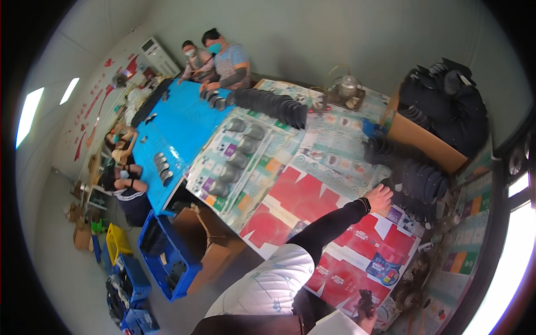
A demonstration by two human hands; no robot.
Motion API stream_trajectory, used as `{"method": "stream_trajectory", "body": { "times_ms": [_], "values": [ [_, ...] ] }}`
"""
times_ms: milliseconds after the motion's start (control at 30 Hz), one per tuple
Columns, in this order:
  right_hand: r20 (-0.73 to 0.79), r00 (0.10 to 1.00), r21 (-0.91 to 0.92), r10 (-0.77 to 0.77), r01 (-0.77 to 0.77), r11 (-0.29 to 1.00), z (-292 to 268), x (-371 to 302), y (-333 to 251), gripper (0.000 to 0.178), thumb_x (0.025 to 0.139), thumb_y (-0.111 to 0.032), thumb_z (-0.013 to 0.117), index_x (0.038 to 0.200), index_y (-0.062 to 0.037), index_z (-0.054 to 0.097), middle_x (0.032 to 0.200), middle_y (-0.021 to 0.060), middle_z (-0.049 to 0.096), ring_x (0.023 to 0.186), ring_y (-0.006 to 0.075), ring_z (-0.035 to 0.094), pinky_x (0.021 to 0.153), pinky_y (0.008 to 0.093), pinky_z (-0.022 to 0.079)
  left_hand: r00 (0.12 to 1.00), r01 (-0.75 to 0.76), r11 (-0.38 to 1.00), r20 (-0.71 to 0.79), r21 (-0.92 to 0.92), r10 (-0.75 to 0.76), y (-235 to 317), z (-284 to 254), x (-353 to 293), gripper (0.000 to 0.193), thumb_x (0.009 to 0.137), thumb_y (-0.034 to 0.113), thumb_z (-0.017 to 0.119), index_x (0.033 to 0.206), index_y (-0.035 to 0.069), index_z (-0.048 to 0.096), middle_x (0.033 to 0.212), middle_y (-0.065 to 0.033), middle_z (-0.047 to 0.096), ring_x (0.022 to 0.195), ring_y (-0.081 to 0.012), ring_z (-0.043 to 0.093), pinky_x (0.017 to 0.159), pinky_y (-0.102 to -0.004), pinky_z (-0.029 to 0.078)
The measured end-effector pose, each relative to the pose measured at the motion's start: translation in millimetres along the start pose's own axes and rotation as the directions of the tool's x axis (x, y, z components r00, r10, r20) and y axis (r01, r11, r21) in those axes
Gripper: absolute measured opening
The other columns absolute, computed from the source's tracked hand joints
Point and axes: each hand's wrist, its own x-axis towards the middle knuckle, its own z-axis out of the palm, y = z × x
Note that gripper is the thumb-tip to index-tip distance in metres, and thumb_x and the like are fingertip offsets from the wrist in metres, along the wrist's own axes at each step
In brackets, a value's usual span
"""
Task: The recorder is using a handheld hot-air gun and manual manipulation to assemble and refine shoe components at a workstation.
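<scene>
Nothing can be made out word for word. Red characters and hearts (96,106) mark the wall (125,58), small and blurred. White print stands on the red card (335,276), beside a blue printed patch (385,267); pale characters mark a green square (468,264).

Left hand (379,199) stretched forward, right hand (367,322) lower, hands apart

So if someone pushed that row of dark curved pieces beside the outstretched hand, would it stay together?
The row of dark curved pieces would probably slide apart, since the pieces overlap with no visible tie. Each is likely light for its size, looking thin at the edge. Rolling seems unlikely, as they nest closely.
</scene>
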Motion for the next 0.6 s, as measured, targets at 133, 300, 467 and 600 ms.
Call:
{"method": "stream_trajectory", "body": {
  "times_ms": [133, 300, 467, 600],
  "values": [
    [0.057, 0.989, 0.162, 0.139, -0.146, 0.976, 0, 9, -43, 0.024, 0.086, -0.001, 0.073, 0.109, -0.0011, 0.070, 0.098, 0.0029, 0.067, 0.081, 0.0128, 0.059, 0.068, 0.0260, 0.048, 0.957, 0.281, 0.920, 0.006, -0.273, -0.290, -34, -89, -45, 0.012, 0.089, 0.013, 0.058, 0.100, 0.009, 0.060, 0.099, -0.0091, 0.065, 0.102, -0.0300, 0.062, 0.101, -0.0510, 0.043],
    [0.237, 0.966, 0.162, -0.106, 0.068, 0.984, 40, 49, -83, 0.036, 0.079, 0.006, 0.063, 0.115, 0.0036, 0.066, 0.106, 0.0070, 0.071, 0.091, 0.0170, 0.067, 0.074, 0.0300, 0.057, 0.616, 0.610, 0.309, 0.191, -0.729, -0.764, -66, -253, -160, 0.025, 0.096, 0.017, 0.072, 0.114, 0.004, 0.060, 0.102, -0.0089, 0.063, 0.094, -0.0197, 0.062, 0.083, -0.0329, 0.051],
    [0.337, 0.927, 0.166, -0.166, 0.115, 0.979, 87, 57, -109, 0.036, 0.083, 0.005, 0.061, 0.119, 0.0008, 0.063, 0.088, 0.0074, 0.072, 0.061, 0.0132, 0.063, 0.049, 0.0257, 0.048, 0.225, 0.739, -0.177, 0.486, -0.650, -0.844, -60, -444, -307, 0.037, 0.100, 0.019, 0.068, 0.132, 0.000, 0.063, 0.119, -0.0040, 0.069, 0.103, -0.0104, 0.063, 0.089, -0.0305, 0.052],
    [0.381, 0.904, 0.184, -0.193, 0.130, 0.974, 131, 55, -122, 0.034, 0.086, 0.000, 0.068, 0.120, -0.0014, 0.064, 0.100, 0.0074, 0.072, 0.073, 0.0111, 0.063, 0.056, 0.0250, 0.050, -0.043, 0.841, -0.411, 0.715, -0.351, -0.698, -32, -468, -389, 0.033, 0.096, 0.020, 0.071, 0.120, -0.002, 0.070, 0.105, -0.0050, 0.075, 0.094, -0.0125, 0.066, 0.085, -0.0308, 0.053]
  ]
}}
